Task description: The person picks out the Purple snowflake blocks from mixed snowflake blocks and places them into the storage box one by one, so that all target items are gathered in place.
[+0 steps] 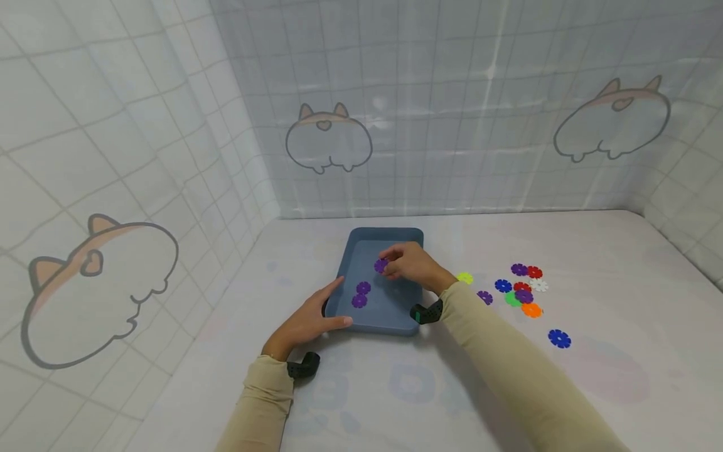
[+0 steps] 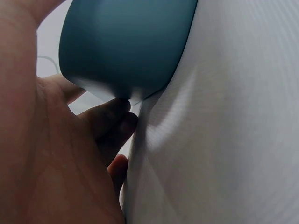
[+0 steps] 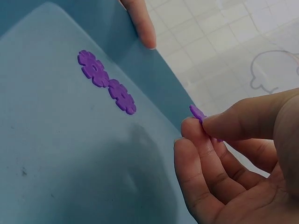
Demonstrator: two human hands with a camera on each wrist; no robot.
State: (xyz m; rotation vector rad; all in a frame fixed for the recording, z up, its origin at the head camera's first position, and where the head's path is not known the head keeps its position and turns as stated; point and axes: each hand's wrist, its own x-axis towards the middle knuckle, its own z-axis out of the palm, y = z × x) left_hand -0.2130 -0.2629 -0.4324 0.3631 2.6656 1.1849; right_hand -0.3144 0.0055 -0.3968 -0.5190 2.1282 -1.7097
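Over the blue-grey tray [image 1: 390,319], my right hand [image 1: 415,267] pinches a purple snowflake-shaped plastic disc [image 1: 381,266] between thumb and fingertips. In the right wrist view that disc [image 3: 197,112] shows nearly edge-on, above the tray floor. Two more purple discs, one nearer [image 1: 359,301] and one farther [image 1: 363,287], lie side by side on the tray's left half. My left hand [image 1: 307,320] holds the tray's near left corner, thumb over the front rim and a finger on the left rim. The left wrist view has its fingers [image 2: 107,116] against the tray's outer wall.
Right of the tray, several snowflake discs lie on the white table [image 1: 610,251], among them yellow [image 1: 465,277], orange [image 1: 531,310] and white [image 1: 539,285]. A blue disc [image 1: 560,338] sits apart, nearer me. Tile-patterned walls [image 1: 440,125] stand behind and at both sides.
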